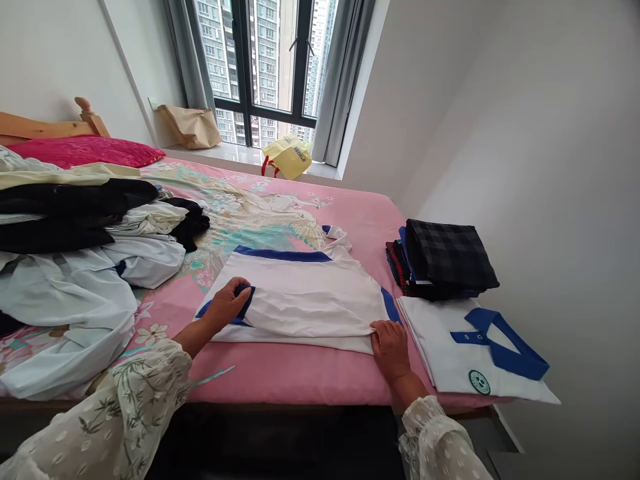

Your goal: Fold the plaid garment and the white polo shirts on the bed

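Observation:
A white shirt (285, 277) with blue trim lies spread on the bed in front of me, one sleeve (305, 313) laid across its body. My left hand (227, 308) is closed on the blue cuff at the sleeve's left end. At the other end, my right hand (391, 347) has its fingers closed at the white fabric beside a blue band. The second sleeve sticks out at the far right corner of the shirt. Right of my right hand is a folded white polo shirt (435, 340) with a blue collar and a round green badge.
Behind the polo sits a stack of folded dark clothes (447, 257), a checked one on top. Loose clothes (65, 287) are heaped on the left of the pink bed (280, 380). A paper bag (193, 127) and a yellow bag (290, 158) rest on the windowsill.

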A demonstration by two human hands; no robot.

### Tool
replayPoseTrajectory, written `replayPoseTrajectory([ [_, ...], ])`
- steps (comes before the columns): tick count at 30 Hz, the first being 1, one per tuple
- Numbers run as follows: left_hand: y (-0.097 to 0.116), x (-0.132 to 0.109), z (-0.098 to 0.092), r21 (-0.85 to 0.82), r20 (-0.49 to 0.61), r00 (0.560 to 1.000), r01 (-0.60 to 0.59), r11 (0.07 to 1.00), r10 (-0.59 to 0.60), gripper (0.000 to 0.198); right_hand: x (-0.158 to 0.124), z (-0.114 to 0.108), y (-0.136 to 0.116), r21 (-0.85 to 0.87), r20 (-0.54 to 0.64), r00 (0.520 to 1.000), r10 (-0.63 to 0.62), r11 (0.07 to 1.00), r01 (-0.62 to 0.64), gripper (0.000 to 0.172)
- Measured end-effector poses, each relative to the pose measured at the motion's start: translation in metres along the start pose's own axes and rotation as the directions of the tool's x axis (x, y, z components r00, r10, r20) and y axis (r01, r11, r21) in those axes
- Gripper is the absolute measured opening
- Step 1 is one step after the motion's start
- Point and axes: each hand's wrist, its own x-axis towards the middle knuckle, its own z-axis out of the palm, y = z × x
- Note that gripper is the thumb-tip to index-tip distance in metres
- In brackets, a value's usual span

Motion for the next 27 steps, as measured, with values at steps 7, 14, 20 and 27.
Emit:
replayPoseTrajectory([
  [7, -0.051, -0.001, 0.014, 0.126, 0.014, 0.992, -0.13, 0.984, 0.129, 0.046, -0.007, -0.006, 0.003, 0.001, 0.049, 0.998, 0.032, 0.999, -0.032, 0.02],
  [14, -0.043, -0.019, 0.036, 0.261, -0.097, 0.811, -0.538, 0.801, 0.577, 0.033, 0.027, -0.012, -0.01, 0.192, 0.04, 0.993, 0.114, 0.974, -0.12, 0.023],
  [20, 0.009, -0.065, 0.077, 0.281, 0.208, 0.671, -0.738, 0.614, 0.712, 0.042, 0.103, 0.023, -0.06, 0.184, 0.419, 0.88, 0.225, 0.928, -0.324, 0.032],
  [27, 0.011, -0.09, 0.089, 0.258, 0.288, 0.721, -0.692, 0.674, 0.63, 0.056, 0.131, 0.068, -0.064, 0.037, 0.431, 0.843, 0.32, 0.928, -0.371, 0.021],
])
